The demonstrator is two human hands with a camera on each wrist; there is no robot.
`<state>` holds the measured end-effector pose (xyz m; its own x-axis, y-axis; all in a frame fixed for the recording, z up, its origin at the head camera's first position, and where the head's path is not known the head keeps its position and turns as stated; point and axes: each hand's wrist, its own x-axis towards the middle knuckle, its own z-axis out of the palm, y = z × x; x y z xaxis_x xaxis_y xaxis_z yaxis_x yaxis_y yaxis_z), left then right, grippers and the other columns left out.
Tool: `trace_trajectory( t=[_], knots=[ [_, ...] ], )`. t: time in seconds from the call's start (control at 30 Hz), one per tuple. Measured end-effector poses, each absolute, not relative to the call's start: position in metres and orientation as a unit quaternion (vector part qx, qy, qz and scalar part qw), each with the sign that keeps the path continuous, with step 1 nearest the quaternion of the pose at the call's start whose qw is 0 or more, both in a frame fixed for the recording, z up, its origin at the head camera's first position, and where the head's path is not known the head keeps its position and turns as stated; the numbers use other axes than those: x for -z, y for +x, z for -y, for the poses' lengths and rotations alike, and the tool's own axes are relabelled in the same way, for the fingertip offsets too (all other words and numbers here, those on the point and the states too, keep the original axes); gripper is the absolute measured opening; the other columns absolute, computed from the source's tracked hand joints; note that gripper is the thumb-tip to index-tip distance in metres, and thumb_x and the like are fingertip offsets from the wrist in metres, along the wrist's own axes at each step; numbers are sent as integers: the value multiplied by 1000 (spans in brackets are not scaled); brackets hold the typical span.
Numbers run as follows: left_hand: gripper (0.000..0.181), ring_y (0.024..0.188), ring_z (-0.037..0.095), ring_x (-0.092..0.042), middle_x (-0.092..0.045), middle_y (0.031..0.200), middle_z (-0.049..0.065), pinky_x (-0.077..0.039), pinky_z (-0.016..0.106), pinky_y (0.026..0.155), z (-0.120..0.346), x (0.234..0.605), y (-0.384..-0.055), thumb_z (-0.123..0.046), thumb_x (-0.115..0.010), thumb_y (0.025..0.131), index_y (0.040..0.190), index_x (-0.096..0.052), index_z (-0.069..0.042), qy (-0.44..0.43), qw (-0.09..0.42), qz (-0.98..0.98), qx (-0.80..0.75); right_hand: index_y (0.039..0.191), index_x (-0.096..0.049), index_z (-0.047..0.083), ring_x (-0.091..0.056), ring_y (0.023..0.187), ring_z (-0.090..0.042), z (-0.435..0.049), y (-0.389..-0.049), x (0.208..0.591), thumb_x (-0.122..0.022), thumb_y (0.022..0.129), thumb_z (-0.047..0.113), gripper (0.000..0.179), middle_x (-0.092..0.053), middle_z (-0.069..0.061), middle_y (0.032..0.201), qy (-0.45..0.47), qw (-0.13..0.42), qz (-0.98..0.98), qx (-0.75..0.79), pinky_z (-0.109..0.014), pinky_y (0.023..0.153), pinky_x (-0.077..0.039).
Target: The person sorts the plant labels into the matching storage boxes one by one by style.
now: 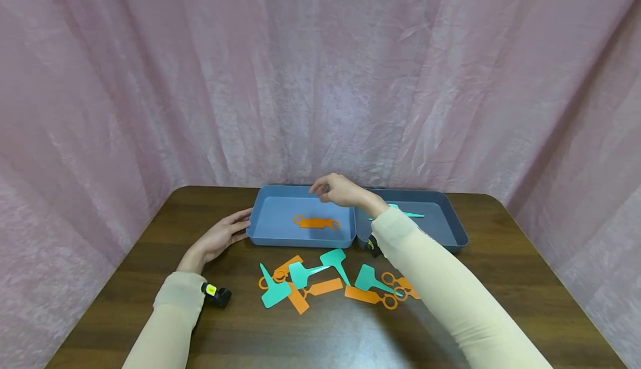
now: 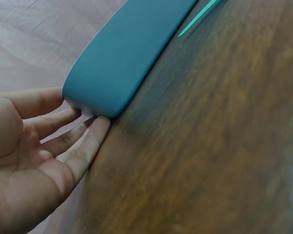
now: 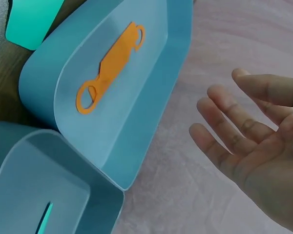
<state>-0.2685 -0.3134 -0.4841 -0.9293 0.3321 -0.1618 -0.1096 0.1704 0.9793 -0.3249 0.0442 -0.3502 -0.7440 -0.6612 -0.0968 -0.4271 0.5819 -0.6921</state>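
Observation:
My left hand [image 1: 218,239] touches the left end of a blue-grey tray [image 1: 300,242] with its fingertips. In the left wrist view its fingers [image 2: 51,122] reach to the tray's rounded corner [image 2: 102,83], low by the table. Over the back right part of this tray hangs my right hand [image 1: 340,190], fingers loosely bent and holding nothing. Below it on the tray floor lie orange ring-ended tags [image 1: 316,223], overlapping; the right wrist view shows these orange tags [image 3: 115,63] with a ring at either end.
A darker grey tray [image 1: 440,224] adjoins on the right, with teal T-shaped plant labels [image 1: 413,215] inside, partly behind my forearm. In front, several teal labels [image 1: 275,293] and orange tags [image 1: 325,287] lie scattered on the wooden table [image 1: 280,341]. A pink curtain [image 1: 320,79] hangs behind.

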Motion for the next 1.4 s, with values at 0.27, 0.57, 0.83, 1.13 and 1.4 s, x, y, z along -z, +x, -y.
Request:
trace_trajectory(
  t=[0.27, 0.57, 0.83, 1.13, 1.4],
  knots=[
    [58, 155, 40, -25, -15, 172, 20, -30, 55, 124, 315, 484, -265, -20, -40, 116, 168, -17, -8, 76, 176, -745, -639, 126, -72, 8, -68, 109, -25, -62, -307, 341, -59, 106, 7, 24, -71, -9, 118, -358, 187, -857, 321, -38, 93, -58],
    [59, 153, 40, -27, -16, 171, 21, -33, 52, 123, 322, 479, -258, -21, -40, 115, 168, -17, -8, 76, 171, -751, -633, 125, -73, 11, -67, 101, -24, -94, -273, 340, -62, 106, 9, 22, -72, 1, 106, -405, 187, -848, 287, -33, 83, -57],
    [60, 154, 40, -27, -18, 171, 20, -33, 52, 123, 323, 478, -262, -23, -42, 115, 168, -18, -8, 74, 168, -752, -634, 125, -73, 15, -67, 105, -14, -123, -259, 347, -62, 106, 11, 22, -72, 5, 113, -393, 188, -849, 299, -37, 94, -57],
    [59, 154, 39, -26, -17, 171, 20, -37, 48, 122, 319, 479, -264, -22, -41, 115, 168, -17, -8, 75, 174, -746, -639, 126, -73, 14, -67, 100, -17, -143, -247, 362, -62, 106, 13, 23, -73, 4, 113, -383, 195, -845, 318, -33, 85, -58],
    [58, 154, 39, -27, -18, 171, 20, -39, 44, 121, 316, 479, -265, -19, -40, 115, 168, -17, -7, 72, 175, -741, -644, 123, -74, 11, -65, 100, -18, -150, -231, 381, -64, 105, 12, 21, -72, -3, 116, -362, 197, -854, 317, -31, 83, -56]
  ],
)
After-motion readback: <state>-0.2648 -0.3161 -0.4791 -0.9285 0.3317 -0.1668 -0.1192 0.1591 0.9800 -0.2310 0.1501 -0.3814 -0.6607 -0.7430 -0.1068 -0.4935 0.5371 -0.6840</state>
